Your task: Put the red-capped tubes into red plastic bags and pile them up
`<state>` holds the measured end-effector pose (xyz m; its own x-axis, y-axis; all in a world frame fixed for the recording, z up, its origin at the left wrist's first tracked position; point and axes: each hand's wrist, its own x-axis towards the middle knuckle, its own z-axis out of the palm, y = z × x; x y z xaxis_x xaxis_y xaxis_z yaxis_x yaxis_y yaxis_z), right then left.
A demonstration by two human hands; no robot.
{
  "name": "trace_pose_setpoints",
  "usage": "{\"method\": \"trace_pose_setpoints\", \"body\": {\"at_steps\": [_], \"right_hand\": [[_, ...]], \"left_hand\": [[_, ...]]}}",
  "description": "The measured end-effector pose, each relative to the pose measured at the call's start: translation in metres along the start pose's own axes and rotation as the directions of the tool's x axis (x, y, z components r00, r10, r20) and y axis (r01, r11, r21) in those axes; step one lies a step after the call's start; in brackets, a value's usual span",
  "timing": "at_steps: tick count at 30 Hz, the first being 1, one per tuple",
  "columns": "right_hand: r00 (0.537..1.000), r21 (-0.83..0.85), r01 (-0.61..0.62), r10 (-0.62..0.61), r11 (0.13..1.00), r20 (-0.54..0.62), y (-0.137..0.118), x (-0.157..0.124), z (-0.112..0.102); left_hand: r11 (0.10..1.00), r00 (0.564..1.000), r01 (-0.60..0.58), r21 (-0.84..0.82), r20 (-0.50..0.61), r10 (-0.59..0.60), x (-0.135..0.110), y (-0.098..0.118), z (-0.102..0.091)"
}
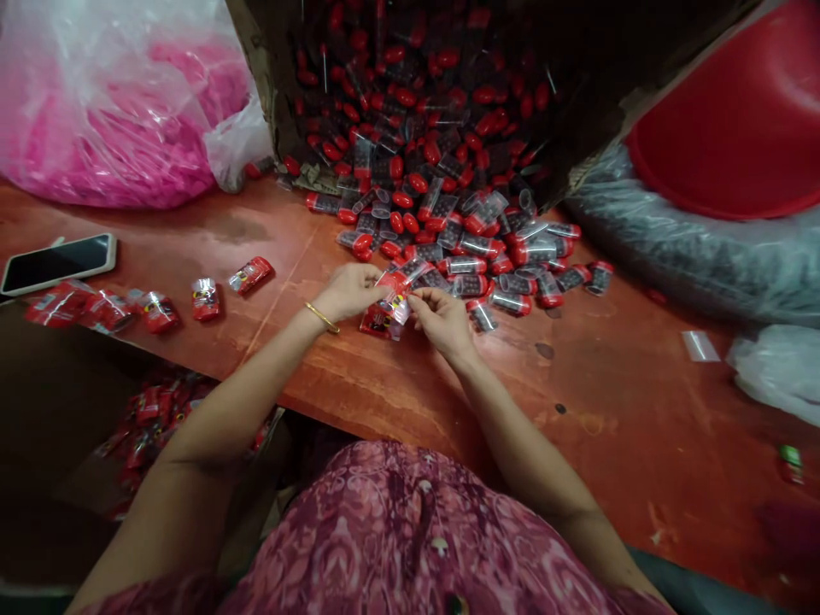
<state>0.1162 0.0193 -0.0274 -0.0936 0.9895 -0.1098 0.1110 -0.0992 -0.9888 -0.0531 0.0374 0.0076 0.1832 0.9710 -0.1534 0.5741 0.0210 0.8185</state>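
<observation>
My left hand (349, 290) and my right hand (442, 320) meet over the red wooden table (608, 401), both closed on a small red and clear packet (392, 299). A gold bangle sits on my left wrist. Right behind my hands lies a heap of small clear tubes with red caps (474, 248), spilling out of a tipped cardboard box (423, 94). Several filled red packets (205, 299) lie in a row to the left of my left hand.
A phone (59, 263) lies at the table's left edge. A clear bag of pink stuff (121, 111) stands at the back left. A red basin (736, 120) rests on a grey plastic bag (698, 256) at the right. A box of red packets (147, 418) sits below the table's left edge.
</observation>
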Motion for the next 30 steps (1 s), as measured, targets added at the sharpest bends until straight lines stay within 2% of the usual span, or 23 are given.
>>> {"method": "trace_pose_setpoints", "body": {"at_steps": [2, 4, 8, 11, 14, 18, 21, 24, 27, 30], "right_hand": [[1.0, -0.048, 0.024, -0.024, 0.999, 0.005, 0.002, 0.006, 0.002], [0.999, -0.129, 0.045, -0.043, 0.991, 0.025, 0.007, 0.007, 0.002], [0.997, -0.404, 0.083, -0.073, 0.911, 0.04, 0.014, -0.002, 0.006], [0.994, -0.608, 0.105, -0.085, 0.787, 0.063, 0.011, -0.008, 0.008], [0.996, -0.679, 0.087, -0.046, 0.729, 0.078, 0.005, -0.013, 0.006], [0.998, -0.699, 0.017, 0.036, 0.715, 0.061, 0.0, -0.021, 0.002], [0.991, -0.706, 0.015, 0.085, 0.708, 0.106, -0.001, -0.025, 0.007], [0.993, -0.698, 0.02, 0.067, 0.716, 0.097, -0.002, -0.023, 0.019], [0.983, -0.587, -0.047, 0.143, 0.808, 0.118, -0.002, -0.022, 0.029], [0.939, -0.393, -0.221, 0.304, 0.893, 0.162, -0.002, -0.023, 0.032]], "left_hand": [[0.987, 0.998, 0.034, 0.158, -0.066, -0.023, -0.002, 0.0, 0.002], [0.945, 0.994, 0.098, 0.311, -0.084, -0.076, -0.011, 0.0, 0.007], [0.813, 0.98, 0.194, 0.548, -0.155, -0.129, -0.033, 0.005, 0.022], [0.717, 0.971, 0.234, 0.656, -0.198, -0.136, -0.039, 0.009, 0.025], [0.709, 0.966, 0.255, 0.658, -0.134, -0.223, -0.039, 0.007, 0.02], [0.805, 0.957, 0.276, 0.526, -0.073, -0.28, -0.041, -0.004, 0.017], [0.867, 0.96, 0.279, 0.412, -0.104, -0.259, -0.039, -0.015, 0.019], [0.899, 0.972, 0.235, 0.369, -0.088, -0.218, -0.03, -0.024, 0.012], [0.844, 0.977, 0.214, 0.492, -0.088, -0.196, -0.022, -0.021, 0.0], [0.717, 0.975, 0.201, 0.667, -0.205, -0.083, -0.024, -0.007, -0.002]]}}
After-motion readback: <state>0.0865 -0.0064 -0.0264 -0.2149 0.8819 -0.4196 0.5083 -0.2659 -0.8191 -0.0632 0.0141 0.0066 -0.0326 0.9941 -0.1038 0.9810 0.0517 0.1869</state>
